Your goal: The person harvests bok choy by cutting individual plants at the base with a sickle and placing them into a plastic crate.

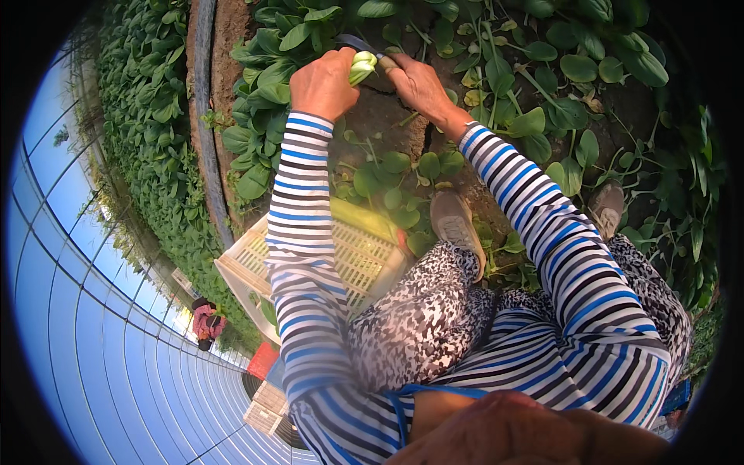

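My left hand (325, 84) grips a green leafy vegetable that looks like bok choy, its pale cut stem end (362, 65) pointing right. Its leaves merge with the dense greens (261, 87) behind and left of the fist. In my right hand (423, 90) is a sickle, held by its wooden handle (387, 62). The curved metal blade (356, 42) reaches left, just beyond the stem end and close to my left knuckles. Whether the blade touches the stems I cannot tell. Bare brown soil (378, 116) lies under both hands.
A pale slatted plastic crate (360, 256) stands beside my left leg, with a yellow object (366, 220) along its far side. A dark hose (204, 104) runs along the bed. Loose plants (523, 122) spread to the right. Another person (207, 322) is farther back near a red crate (263, 360).
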{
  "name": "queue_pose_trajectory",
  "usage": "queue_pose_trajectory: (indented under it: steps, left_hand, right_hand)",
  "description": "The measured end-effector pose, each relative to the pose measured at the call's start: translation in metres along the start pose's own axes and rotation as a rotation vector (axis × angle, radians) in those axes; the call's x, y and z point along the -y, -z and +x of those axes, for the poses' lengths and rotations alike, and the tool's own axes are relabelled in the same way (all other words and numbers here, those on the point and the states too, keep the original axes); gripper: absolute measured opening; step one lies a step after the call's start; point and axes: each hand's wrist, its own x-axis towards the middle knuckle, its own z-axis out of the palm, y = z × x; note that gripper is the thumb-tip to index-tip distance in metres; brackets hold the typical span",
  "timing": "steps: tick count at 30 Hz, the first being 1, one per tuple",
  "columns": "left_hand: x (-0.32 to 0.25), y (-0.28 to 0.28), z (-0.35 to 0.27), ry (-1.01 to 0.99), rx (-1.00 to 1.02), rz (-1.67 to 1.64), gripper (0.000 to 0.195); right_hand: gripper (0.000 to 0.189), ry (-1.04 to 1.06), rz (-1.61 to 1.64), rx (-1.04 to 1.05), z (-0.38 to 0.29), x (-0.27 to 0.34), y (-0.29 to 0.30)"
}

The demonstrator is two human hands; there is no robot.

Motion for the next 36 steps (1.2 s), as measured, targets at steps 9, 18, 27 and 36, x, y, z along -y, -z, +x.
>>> queue_pose_trajectory:
  steps: [9, 18, 27, 36]
  left_hand:
    - [0.048, -0.012, 0.066, 0.253, 0.306, 0.536, 0.043]
    - [0.059, -0.025, 0.035, 0.289, 0.104, 0.39, 0.033]
    - [0.049, -0.035, 0.026, 0.249, -0.04, 0.374, 0.022]
    - [0.041, -0.036, 0.015, 0.306, 0.016, 0.315, 0.034]
  right_hand:
    - [0.028, 0.034, -0.151, -0.109, 0.043, -0.01, -0.026]
    - [0.033, -0.056, -0.231, -0.103, 0.052, -0.002, -0.038]
    - [0.025, -0.03, -0.267, -0.084, 0.067, -0.005, -0.043]
    - [0.024, -0.049, -0.178, -0.124, 0.068, -0.008, -0.05]
